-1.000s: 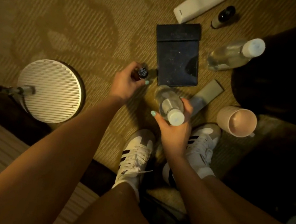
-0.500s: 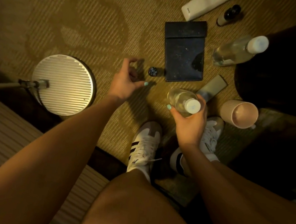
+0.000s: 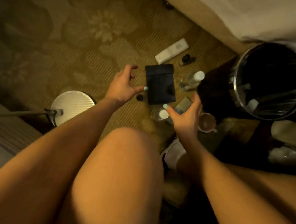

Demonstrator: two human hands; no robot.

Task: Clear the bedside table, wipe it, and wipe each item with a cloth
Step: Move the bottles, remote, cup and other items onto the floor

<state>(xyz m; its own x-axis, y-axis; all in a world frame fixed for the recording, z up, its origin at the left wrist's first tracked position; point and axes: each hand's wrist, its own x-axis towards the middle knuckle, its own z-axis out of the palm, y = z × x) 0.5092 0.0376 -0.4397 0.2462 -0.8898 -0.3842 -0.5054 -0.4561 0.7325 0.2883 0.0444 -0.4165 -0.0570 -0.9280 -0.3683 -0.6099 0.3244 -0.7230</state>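
Several items lie on the patterned carpet. A dark flat case (image 3: 159, 83) sits in the middle. A small dark bottle (image 3: 139, 97) stands by its left edge, just below my left hand (image 3: 123, 84), which hovers with loose fingers and holds nothing. A clear bottle with a white cap (image 3: 160, 114) stands below the case. My right hand (image 3: 186, 116) is beside it, fingers spread, holding nothing. A second clear bottle (image 3: 191, 81), a white remote (image 3: 172, 51), another small dark bottle (image 3: 185, 59), a flat grey item (image 3: 183, 104) and a pale mug (image 3: 207, 122) lie around.
A black lined waste bin (image 3: 270, 81) stands on a dark surface at the right. A round ribbed lamp head (image 3: 72, 107) on a stalk sits at the left. Bed edges run along the top right and lower left. My knee (image 3: 125, 166) fills the lower middle.
My left hand set the small dark bottle down beside the case and let go. My right hand put the capped bottle on the carpet and released it. The view has pulled back.
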